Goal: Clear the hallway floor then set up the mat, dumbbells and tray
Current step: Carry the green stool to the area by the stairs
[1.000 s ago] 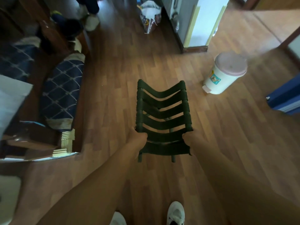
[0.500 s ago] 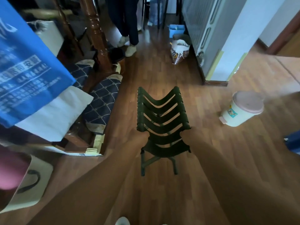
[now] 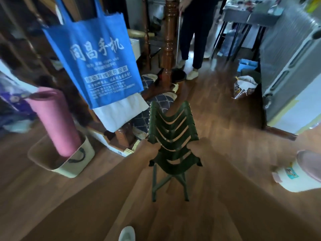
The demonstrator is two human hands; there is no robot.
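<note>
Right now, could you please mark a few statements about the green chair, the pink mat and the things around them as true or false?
1. The left hand and the right hand both grip the dark green slatted plastic chair. True.
2. The pink rolled mat lies on its side. False: it stands upright in the beige basket.
3. The blue fabric tote bag hangs at the left. True.
4. The small white bin has a blue lid. False: its lid is pink.

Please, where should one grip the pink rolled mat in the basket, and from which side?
Grip the mat round its middle, above the basket rim, likely from the front: it stands almost upright, lower end in the basket, upper part free.
</note>
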